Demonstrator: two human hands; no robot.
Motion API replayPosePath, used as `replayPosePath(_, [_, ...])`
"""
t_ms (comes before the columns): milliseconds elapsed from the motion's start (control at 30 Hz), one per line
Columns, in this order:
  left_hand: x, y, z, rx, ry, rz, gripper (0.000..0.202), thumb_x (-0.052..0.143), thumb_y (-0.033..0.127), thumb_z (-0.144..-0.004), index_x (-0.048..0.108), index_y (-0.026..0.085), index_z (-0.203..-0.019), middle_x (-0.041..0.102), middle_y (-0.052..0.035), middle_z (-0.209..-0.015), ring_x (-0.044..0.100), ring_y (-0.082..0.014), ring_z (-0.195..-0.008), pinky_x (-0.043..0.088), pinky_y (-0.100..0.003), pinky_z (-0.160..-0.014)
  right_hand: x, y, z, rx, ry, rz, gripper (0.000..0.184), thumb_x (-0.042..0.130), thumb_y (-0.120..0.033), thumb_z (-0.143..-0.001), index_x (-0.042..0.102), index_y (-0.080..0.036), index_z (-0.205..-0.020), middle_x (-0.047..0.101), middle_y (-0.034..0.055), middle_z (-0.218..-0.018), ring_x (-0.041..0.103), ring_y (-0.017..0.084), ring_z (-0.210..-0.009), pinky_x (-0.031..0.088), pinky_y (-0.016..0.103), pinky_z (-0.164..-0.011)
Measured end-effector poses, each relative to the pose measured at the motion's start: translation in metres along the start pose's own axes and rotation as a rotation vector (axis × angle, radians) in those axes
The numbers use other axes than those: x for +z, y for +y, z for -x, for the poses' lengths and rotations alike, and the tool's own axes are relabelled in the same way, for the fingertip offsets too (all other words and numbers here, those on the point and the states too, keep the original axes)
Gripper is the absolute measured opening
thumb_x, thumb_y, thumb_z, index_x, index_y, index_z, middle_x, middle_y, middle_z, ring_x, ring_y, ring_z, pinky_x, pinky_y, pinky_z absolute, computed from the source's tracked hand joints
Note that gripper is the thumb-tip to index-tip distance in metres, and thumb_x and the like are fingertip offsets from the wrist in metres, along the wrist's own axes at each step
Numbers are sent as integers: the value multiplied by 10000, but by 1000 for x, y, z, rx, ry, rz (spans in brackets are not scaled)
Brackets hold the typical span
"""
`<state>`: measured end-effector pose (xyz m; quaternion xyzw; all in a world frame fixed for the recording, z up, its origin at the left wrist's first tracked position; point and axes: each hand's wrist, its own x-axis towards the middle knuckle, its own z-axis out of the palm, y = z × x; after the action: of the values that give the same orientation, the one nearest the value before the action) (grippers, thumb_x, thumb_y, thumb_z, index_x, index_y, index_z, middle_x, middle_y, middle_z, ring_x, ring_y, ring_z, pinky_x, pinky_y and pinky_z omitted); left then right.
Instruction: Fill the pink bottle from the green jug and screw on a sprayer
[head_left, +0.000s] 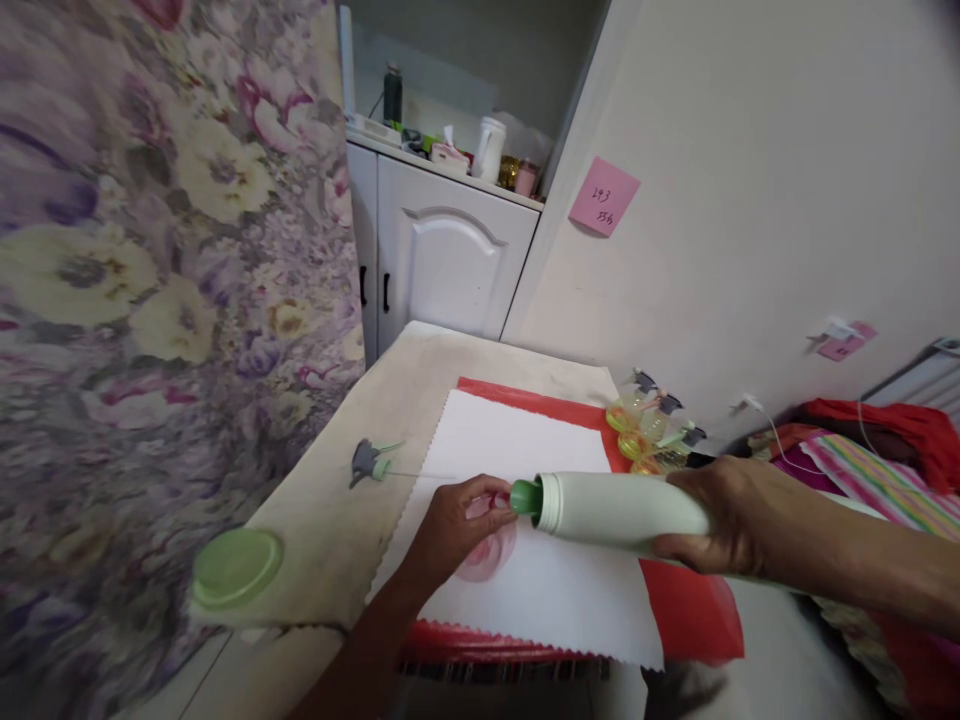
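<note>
My right hand (716, 515) grips a large white bottle (619, 508) tipped on its side, its green spout (525, 497) pointing left. My left hand (457, 525) is closed around a small clear pink bottle (487, 550), held right under the spout above a white cloth (525, 590). A grey and green spray head with a thin tube (371, 460) lies loose on the beige table cover, left of the cloth. A round green cap (235, 567) rests near the table's left front corner.
A red sheet (690, 610) lies under the white cloth. Small yellow spray bottles (649, 430) stand at the far right by the wall. A floral curtain (150, 300) hangs at left. Behind stands a white cabinet (442, 260) with jars. Colourful fabric (870, 460) is piled at right.
</note>
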<state>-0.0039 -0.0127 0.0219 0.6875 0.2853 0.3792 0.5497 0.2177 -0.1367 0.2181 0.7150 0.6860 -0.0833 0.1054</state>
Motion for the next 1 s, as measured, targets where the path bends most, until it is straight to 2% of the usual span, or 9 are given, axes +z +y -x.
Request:
replayPosePath(233, [1,-4,0,-12,0,20,197,700,345,-753,704,209,-895,692,4,-819,619,-177,-819,443,-261,-770,-2,-1,0,-4,-11,-8,321,573,-484,-781,690,-208,-897,704,68,-683,615,196,-559,361,280,-527])
replayPosePath(667, [1,-2,0,-15,-16,50,203,709,345,-753,700,206,-899,687,11,-815,616,-165,-813,439,-242,-762,-3,-3,1,1,2,30,267,584,-452,-765,675,-207,-820,694,63,-671,611,196,-556,338,280,-519])
replayPosePath(867, [1,-3,-1,-9,-3,18,198,703,344,-757,702,202,-895,682,12,-800,610,-165,-800,433,-244,-755,-2,1,-1,20,-17,34,339,582,-541,-747,673,-223,-819,694,54,-676,622,200,-571,334,275,-514])
replayPosePath(1000, [0,-2,-1,-11,-12,22,201,701,351,-759,702,203,-895,686,10,-808,612,-166,-809,434,-246,-761,-1,2,-2,-2,-18,27,335,572,-533,-754,671,-217,-809,692,56,-671,611,188,-554,329,265,-501])
